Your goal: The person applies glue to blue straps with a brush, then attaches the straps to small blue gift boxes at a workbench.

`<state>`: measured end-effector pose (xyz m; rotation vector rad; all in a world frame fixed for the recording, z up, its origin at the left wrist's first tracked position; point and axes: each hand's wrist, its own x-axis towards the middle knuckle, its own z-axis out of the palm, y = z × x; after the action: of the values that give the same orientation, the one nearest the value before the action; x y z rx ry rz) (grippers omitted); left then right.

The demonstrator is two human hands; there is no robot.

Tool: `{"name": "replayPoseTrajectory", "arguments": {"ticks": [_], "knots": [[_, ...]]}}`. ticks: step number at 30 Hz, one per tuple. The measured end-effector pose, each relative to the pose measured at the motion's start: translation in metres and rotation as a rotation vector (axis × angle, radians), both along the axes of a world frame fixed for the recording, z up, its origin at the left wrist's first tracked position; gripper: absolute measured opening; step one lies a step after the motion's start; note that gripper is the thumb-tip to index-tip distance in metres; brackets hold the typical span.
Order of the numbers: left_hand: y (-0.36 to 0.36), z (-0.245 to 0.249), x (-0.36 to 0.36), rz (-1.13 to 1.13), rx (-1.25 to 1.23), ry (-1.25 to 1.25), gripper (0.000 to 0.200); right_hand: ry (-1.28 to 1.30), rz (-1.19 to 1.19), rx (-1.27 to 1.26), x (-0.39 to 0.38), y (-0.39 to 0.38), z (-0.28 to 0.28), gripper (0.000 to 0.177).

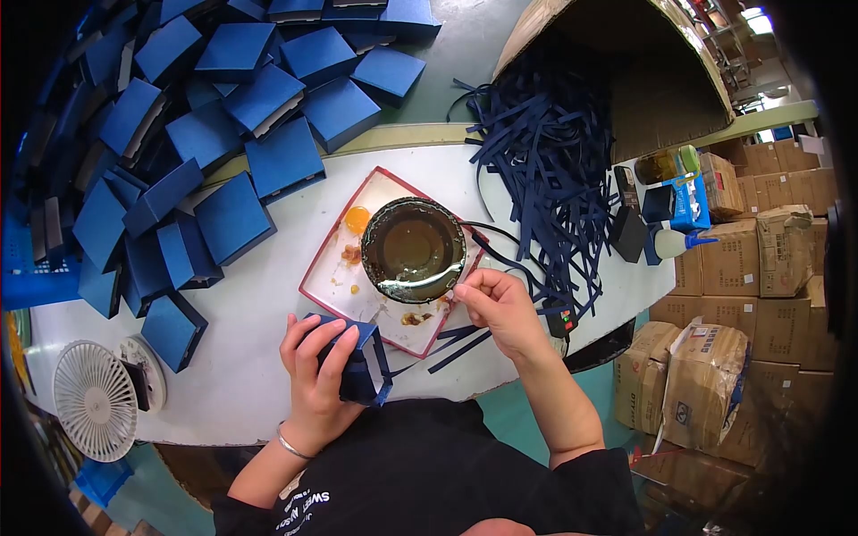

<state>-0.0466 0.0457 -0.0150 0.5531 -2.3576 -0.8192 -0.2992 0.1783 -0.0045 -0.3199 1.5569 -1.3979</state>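
Note:
My left hand [315,371] is wrapped round a small dark blue box [362,364], which shows an open side towards the right. A band of blue ribbon seems to run along that side. At the lower right rim of a round pot [414,250], my right hand [497,308] has thumb and forefinger pinched together. Whatever they hold, if anything, is too small to make out. Brown, shiny liquid fills part of the pot, which stands on a white tray with a red edge [335,305]. Amber blobs and drips lie on the tray. Loose ribbon strips [460,350] lie between my hands.
Many blue boxes [237,219] are heaped at the left and back. A tangle of navy ribbons [559,161] spills from a cardboard carton [670,89]. At the right stand a squeeze bottle [670,243] and a lit power strip [559,322]; at the left, a white fan [94,400].

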Motion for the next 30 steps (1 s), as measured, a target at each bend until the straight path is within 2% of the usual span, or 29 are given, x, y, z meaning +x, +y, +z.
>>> {"name": "replayPoseTrajectory", "arguments": {"ticks": [3,7,11,12,15,17,21,30], "knots": [[-0.004,0.000,0.002,-0.040,-0.073,-0.047,0.092,-0.031,-0.025,-0.008,0.003,-0.001,-0.001,0.014],[-0.002,0.004,-0.005,-0.032,-0.081,-0.011,0.091,-0.006,-0.032,-0.002,0.006,0.001,-0.004,0.016],[-0.001,0.009,-0.009,-0.048,-0.066,0.020,0.092,0.177,-0.027,0.025,0.021,0.008,0.014,0.013],[0.002,0.009,-0.011,-0.024,-0.004,0.061,0.082,0.231,-0.023,0.049,0.028,0.011,0.025,0.012],[0.005,0.009,-0.013,-0.051,-0.017,0.076,0.083,0.225,0.056,0.001,0.057,0.007,0.063,0.008],[0.007,0.012,-0.013,-0.073,-0.034,0.077,0.081,0.372,0.172,0.034,0.068,0.005,0.076,0.008],[0.010,0.012,-0.010,-0.099,-0.071,0.087,0.077,0.626,0.279,0.009,0.075,-0.006,0.079,0.011],[0.013,0.011,-0.001,-0.115,-0.141,0.090,0.065,0.659,0.287,0.054,0.079,-0.008,0.074,0.015]]}}
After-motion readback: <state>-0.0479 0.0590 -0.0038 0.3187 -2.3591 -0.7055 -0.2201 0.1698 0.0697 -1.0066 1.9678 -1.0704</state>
